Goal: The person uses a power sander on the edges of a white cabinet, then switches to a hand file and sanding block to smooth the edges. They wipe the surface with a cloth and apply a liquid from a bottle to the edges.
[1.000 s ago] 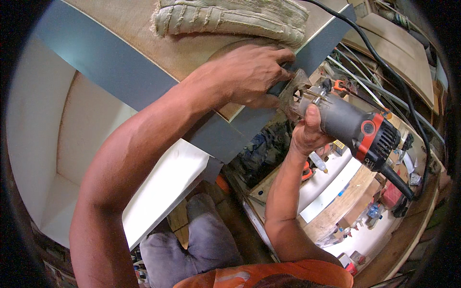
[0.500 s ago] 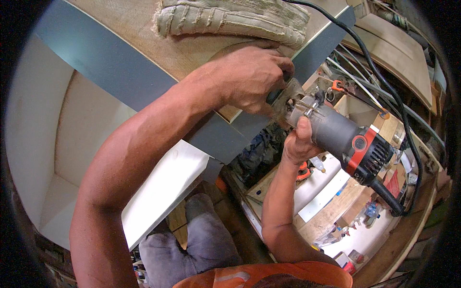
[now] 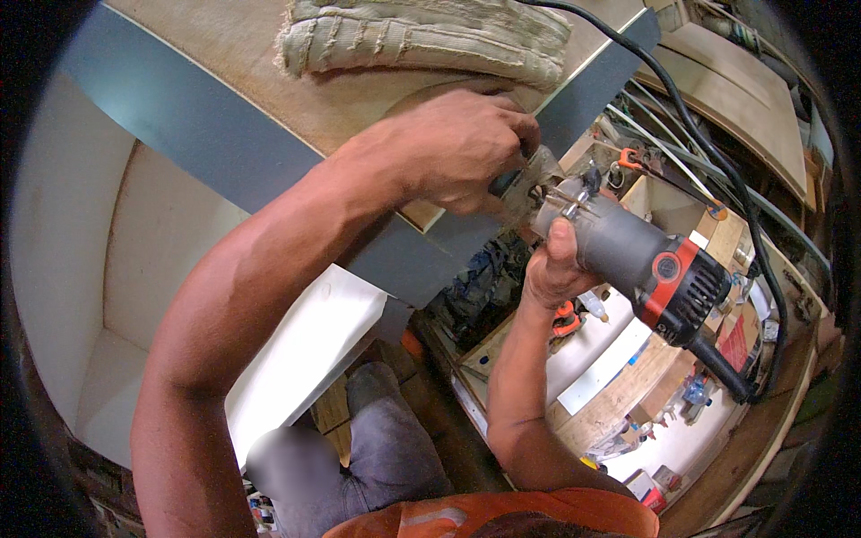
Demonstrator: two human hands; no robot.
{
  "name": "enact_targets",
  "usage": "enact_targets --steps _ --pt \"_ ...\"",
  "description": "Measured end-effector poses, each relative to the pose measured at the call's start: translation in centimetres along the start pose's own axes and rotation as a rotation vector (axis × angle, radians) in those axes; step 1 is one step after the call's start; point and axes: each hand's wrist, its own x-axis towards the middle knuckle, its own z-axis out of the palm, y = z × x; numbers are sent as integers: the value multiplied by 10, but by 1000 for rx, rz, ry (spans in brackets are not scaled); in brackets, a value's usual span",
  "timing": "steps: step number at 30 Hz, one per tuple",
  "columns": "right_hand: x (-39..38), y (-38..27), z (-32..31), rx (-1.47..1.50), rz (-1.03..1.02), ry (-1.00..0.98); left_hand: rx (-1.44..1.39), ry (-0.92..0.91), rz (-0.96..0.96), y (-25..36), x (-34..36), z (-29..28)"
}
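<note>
- Right hand (image 3: 554, 269) wrapped tight around the grey body of a router (image 3: 639, 260), thumb up along the barrel (red-and-black cap pointing down and right, black cord (image 3: 717, 170) looping up and away).
- Left hand (image 3: 457, 148) curled down over the router's clear base (image 3: 538, 175), fingers closed on it, pressing at the edge of the board.
- Router held sideways against the grey edge band (image 3: 269, 161) of a brown panel (image 3: 260, 54).
- Further up, worn woven glove (image 3: 421, 40) lying flat on the panel.
- Below right, cluttered workbench (image 3: 646, 386) with bits and bottles, too small to identify.
</note>
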Motion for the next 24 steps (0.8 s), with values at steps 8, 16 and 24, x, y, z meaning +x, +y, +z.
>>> enact_targets --steps 8,16,24 --pt "-1 -10 0 34 -3 -23 18 -41 20 3 2 -7" --pt "-5 -12 -1 24 33 -19 -2 -75 19 3 0 -7" --pt "-4 7 2 40 4 66 -26 -60 -79 11 -13 4"
